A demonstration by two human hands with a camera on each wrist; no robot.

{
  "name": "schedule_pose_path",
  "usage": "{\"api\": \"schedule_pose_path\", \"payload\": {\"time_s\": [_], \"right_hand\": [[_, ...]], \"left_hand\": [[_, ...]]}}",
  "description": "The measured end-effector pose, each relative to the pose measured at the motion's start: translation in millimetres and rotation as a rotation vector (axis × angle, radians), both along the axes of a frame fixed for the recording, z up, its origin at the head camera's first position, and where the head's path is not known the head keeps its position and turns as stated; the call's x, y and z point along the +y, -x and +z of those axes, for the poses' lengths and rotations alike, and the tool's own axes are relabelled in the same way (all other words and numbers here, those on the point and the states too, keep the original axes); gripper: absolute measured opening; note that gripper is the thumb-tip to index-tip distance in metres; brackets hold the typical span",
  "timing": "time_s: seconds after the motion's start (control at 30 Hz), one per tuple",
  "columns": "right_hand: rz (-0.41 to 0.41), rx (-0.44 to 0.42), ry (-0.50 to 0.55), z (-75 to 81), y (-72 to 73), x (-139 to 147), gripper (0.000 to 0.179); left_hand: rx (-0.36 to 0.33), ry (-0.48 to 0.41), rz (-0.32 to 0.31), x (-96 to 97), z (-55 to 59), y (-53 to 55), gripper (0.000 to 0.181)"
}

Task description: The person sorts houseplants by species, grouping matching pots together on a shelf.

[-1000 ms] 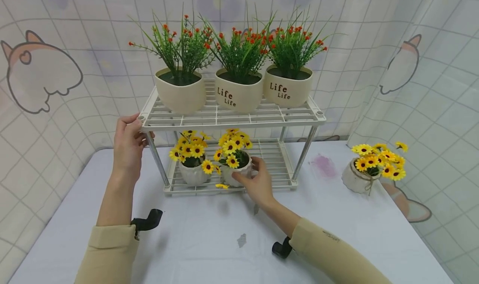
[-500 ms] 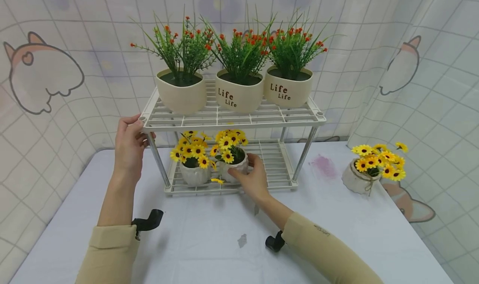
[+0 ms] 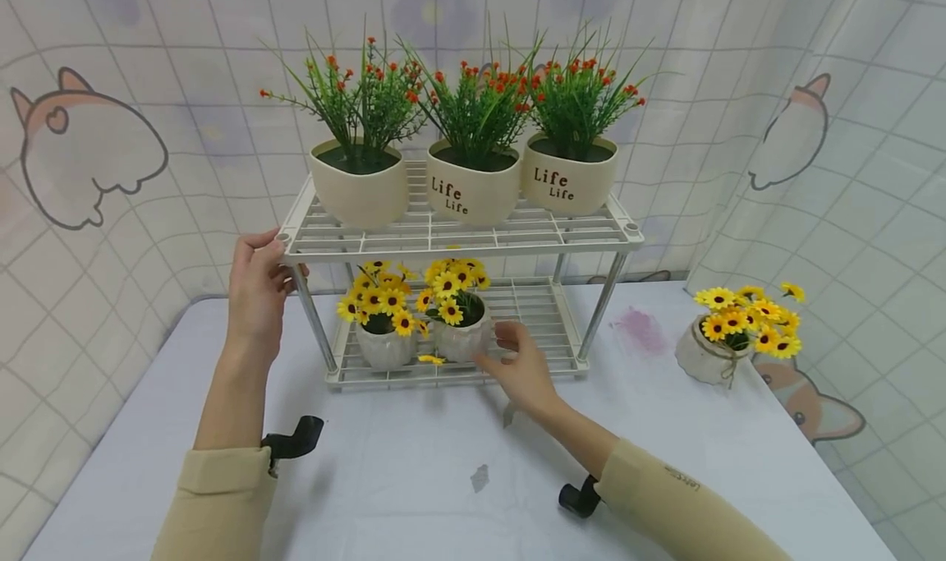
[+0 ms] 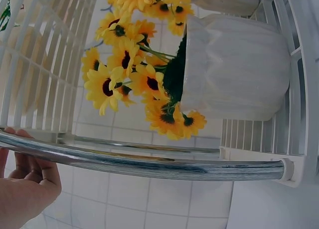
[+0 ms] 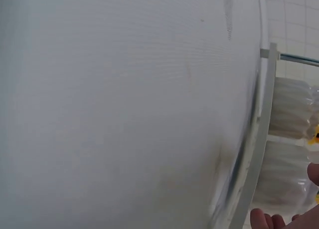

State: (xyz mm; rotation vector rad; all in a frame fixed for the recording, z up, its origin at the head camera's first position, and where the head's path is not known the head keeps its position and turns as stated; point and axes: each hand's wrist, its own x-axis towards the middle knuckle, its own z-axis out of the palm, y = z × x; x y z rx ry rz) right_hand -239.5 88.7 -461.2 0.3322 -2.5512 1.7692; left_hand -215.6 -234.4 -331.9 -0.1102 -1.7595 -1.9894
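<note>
My left hand (image 3: 254,298) grips the front left corner of a white two-tier wire shelf rack (image 3: 451,245), fingers curled behind its post. In the left wrist view they hook round the chrome post (image 4: 164,165) near the top tier. On the lower tier stand two whitish pots of yellow daisies, a left pot (image 3: 386,349) and a right pot (image 3: 464,339), close side by side. My right hand (image 3: 526,372) is just right of the right pot, thumb and fingers spread apart, thumb tip near its base. The right wrist view shows only its fingertips (image 5: 256,219) at the edge.
Three cream planters with red-flowered grass, the middle planter (image 3: 473,187) among them, line the top tier. A third daisy pot (image 3: 709,351), tied with twine, stands on the white-covered table (image 3: 399,479) at the right. A tiled-pattern curtain (image 3: 222,68) hangs behind.
The right hand first shifts the right daisy pot slightly left, towards the left pot. It then lets go and draws back a little to the right. The left hand stays on the rack.
</note>
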Motion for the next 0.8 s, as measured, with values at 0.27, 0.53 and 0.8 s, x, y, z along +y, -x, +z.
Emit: {"api": "schedule_pose_path", "payload": {"time_s": [0.27,0.53,0.8], "right_hand": [[-0.018,-0.039,-0.016,2.6,-16.6,52.1,0.040],[-0.072,-0.060,-0.081,6.6,-34.1,102.7,0.034],[-0.184,-0.181,-0.089,6.7,-45.0,145.1,0.043]], "left_hand": [[-0.008,0.007,-0.006,0.5,-1.0,1.1,0.021],[-0.007,0.026,-0.006,-0.2,1.3,2.3,0.022],[-0.021,0.032,0.013,-0.6,1.2,0.0,0.021]]}}
